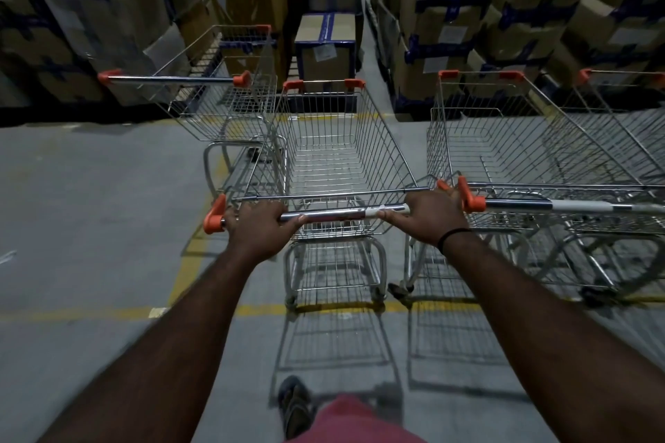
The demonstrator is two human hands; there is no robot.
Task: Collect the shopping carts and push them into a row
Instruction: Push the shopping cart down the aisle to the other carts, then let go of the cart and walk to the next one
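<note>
Left hand and right hand grip the cart handle on grey yellow-lined floor among stacked boxes.

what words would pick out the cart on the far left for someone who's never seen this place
Find the stacked cardboard boxes on the left. Right in front of them stands the far-left cart, beside the held cart. It alone sits farther ahead than the rest, with nobody at its handle bar.

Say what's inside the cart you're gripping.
The cart's basket looks empty: only wire mesh, grey floor showing through. The handle, left hand and right hand cover part of its near end.
</note>
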